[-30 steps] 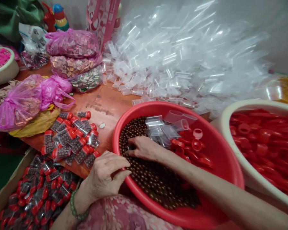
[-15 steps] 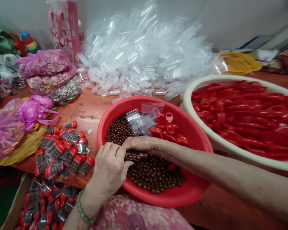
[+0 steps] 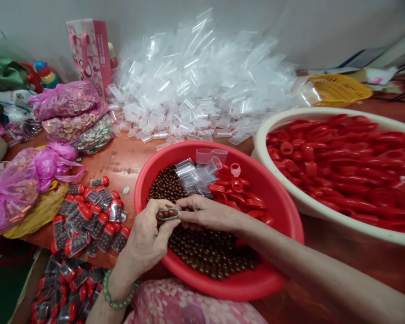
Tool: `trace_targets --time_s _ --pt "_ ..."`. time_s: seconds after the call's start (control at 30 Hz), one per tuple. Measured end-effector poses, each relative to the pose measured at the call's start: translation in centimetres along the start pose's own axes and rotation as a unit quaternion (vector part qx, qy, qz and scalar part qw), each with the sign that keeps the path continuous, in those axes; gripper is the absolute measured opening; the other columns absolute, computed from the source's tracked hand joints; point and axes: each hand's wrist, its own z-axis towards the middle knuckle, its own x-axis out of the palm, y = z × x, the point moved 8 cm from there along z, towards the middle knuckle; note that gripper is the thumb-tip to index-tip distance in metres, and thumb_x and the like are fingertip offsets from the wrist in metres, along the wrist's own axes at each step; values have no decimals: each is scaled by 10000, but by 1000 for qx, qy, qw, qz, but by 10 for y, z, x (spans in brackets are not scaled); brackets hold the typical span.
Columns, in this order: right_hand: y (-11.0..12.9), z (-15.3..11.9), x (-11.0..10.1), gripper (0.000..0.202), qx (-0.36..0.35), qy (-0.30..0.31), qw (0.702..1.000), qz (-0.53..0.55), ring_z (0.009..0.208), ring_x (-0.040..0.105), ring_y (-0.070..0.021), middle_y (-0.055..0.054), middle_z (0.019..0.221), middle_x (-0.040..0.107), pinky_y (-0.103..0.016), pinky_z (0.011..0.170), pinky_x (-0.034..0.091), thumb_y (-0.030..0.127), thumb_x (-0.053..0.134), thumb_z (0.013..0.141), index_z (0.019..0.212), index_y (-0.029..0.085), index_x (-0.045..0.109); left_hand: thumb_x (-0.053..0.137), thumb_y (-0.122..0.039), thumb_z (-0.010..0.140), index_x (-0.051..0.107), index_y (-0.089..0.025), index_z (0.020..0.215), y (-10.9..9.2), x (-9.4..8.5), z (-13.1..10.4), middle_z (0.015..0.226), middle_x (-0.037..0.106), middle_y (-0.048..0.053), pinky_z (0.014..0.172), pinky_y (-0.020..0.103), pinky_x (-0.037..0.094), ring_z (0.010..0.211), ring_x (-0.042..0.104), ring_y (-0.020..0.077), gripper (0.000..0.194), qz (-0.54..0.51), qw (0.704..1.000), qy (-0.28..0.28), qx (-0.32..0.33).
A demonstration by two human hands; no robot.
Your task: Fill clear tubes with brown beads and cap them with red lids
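Over the red basin (image 3: 283, 211), my left hand (image 3: 148, 238) grips a clear container (image 3: 168, 214) with brown beads showing at its open end. The fingertips of my right hand (image 3: 209, 213) are pressed together at the container's right edge; whether they pinch a bead is hidden. Brown beads (image 3: 212, 254) fill the front and left of the basin. Clear empty sleeves (image 3: 195, 175) lie behind my hands, beside several red caps (image 3: 236, 193). A green bead bracelet circles my left wrist.
Filled red-capped containers (image 3: 91, 216) lie left of the basin, with more in a box (image 3: 64, 288) below. A white tub (image 3: 263, 139) of red parts stands right. Clear sleeves (image 3: 195, 90) are heaped behind; pink bags (image 3: 67, 99) lie at left.
My left hand has tilted the container so its open end faces up more visibly. My right hand has shifted slightly, uncovering the container. The whole view has moved a little.
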Motion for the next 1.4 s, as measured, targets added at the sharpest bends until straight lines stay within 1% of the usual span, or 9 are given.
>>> trace_targets --time_s 0.1,0.23,0.4,0.5,0.63,0.8,1.07,1.23,1.4 --pt "9 -10 -7 186 -35 -25 998 -48 699 523 -137 -6 730 602 -258 646 423 337 591 796 775 156 625 587 -194 882 570 -173 972 4 5 -2 939 652 28 793 252 489 867 626 137 94 -23 999 19 -24" --pt "28 -32 -18 175 -114 -63 988 -83 888 585 -169 -39 948 658 -310 829 454 251 505 873 975 174 624 598 -242 882 599 -175 970 9 6 -3 888 657 18 741 232 472 810 616 132 110 -30 998 5 -54" --pt "58 -59 -28 76 -207 -120 967 -86 796 579 -152 -30 866 611 -261 707 498 205 524 854 927 209 547 610 -275 875 612 -180 973 8 13 -2 871 656 1 738 218 448 788 587 122 136 -53 995 44 -72" --pt "72 -62 -22 63 -229 -97 962 -117 736 566 -135 -14 823 609 -234 654 488 175 543 836 885 216 546 601 -282 875 615 -172 976 9 18 -2 850 640 1 738 224 444 779 569 128 150 -56 993 68 -81" --pt "82 -57 -12 103 -242 -37 957 -156 780 584 -126 -11 888 632 -229 701 482 156 564 860 945 214 576 582 -238 870 621 -143 970 9 25 -2 853 631 18 798 258 458 784 566 145 143 -62 990 113 -64" --pt "82 -48 -9 23 -246 -9 946 -211 760 559 -128 -6 848 598 -237 676 449 204 602 879 879 201 579 578 -191 851 638 -136 926 11 27 1 866 648 31 799 264 470 835 582 171 111 -70 987 127 -64" --pt "68 -43 -13 217 -223 -28 960 -165 667 477 -111 17 730 529 -224 613 408 275 565 896 720 202 463 587 -167 849 639 -150 983 14 25 5 907 658 23 777 232 446 842 590 143 145 -118 981 130 -76" --pt "54 -51 -16 187 -160 -33 974 -155 651 501 -116 10 715 564 -224 601 425 294 539 900 744 196 507 598 -209 860 631 -145 968 16 26 6 916 664 27 756 225 432 830 587 136 130 -115 979 136 -97" --pt "48 -65 -24 155 -154 -92 971 -161 823 609 -153 -16 888 659 -259 742 488 348 629 859 912 204 605 606 -223 858 631 -151 934 13 26 9 892 663 13 763 227 423 828 572 130 107 -121 980 124 -97"
